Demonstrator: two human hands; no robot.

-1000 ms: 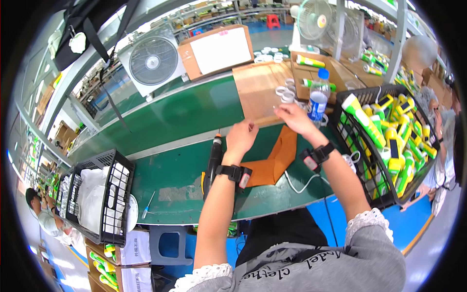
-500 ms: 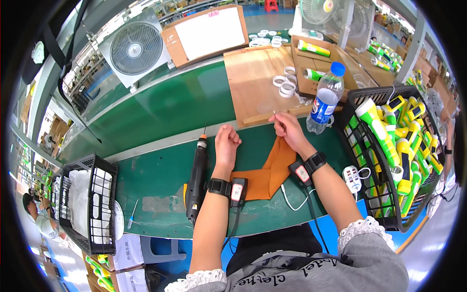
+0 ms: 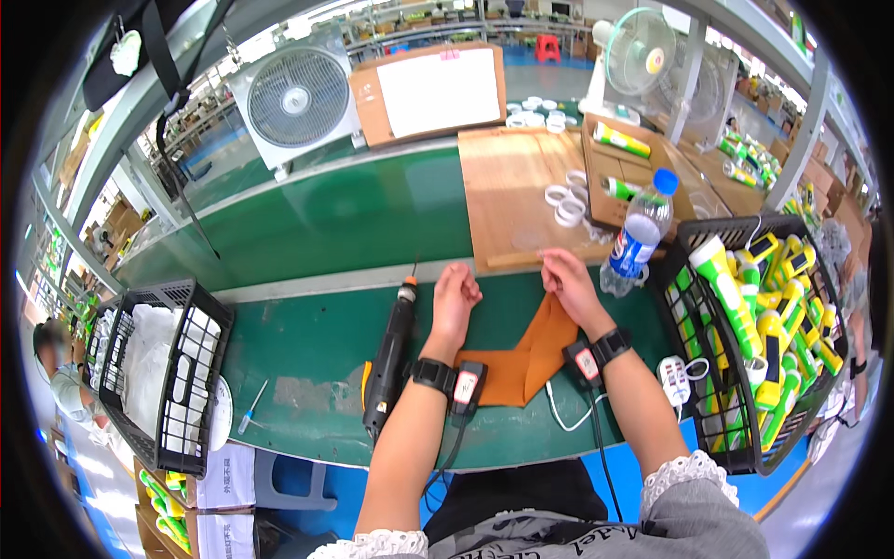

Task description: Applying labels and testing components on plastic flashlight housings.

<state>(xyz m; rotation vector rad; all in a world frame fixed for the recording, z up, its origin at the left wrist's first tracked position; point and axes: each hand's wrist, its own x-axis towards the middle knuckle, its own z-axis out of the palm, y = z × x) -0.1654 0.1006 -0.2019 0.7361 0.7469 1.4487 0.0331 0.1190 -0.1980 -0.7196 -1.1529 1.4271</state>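
My left hand [image 3: 454, 306] is closed in a loose curl over the green bench, right of a black electric screwdriver [image 3: 391, 345] with an orange collar. What its fingers hold, if anything, is hidden. Further right, my right hand [image 3: 573, 287] pinches thumb and fingertips together around something too small to name. A folded orange-brown cloth strip [image 3: 507, 373] lies on the bench between and below the hands. Each wrist wears a black band, and small corded boxes hang beside them, a left one [image 3: 467, 387] and a right one [image 3: 584, 361].
A black crate [image 3: 694, 326] of green, yellow and white flashlights stands at right, beside a blue-capped bottle [image 3: 635, 233]. White rings [image 3: 568, 212] lie on a wooden board [image 3: 503, 186]. At left are another black crate [image 3: 191, 373] and a small screwdriver [image 3: 253, 407]. A power strip [image 3: 672, 380] sits at right.
The whole view has shifted, so the bench contents appear lower. Both hands stay closed in nearly the same places over the bench; the right hand's fingertips have turned slightly.
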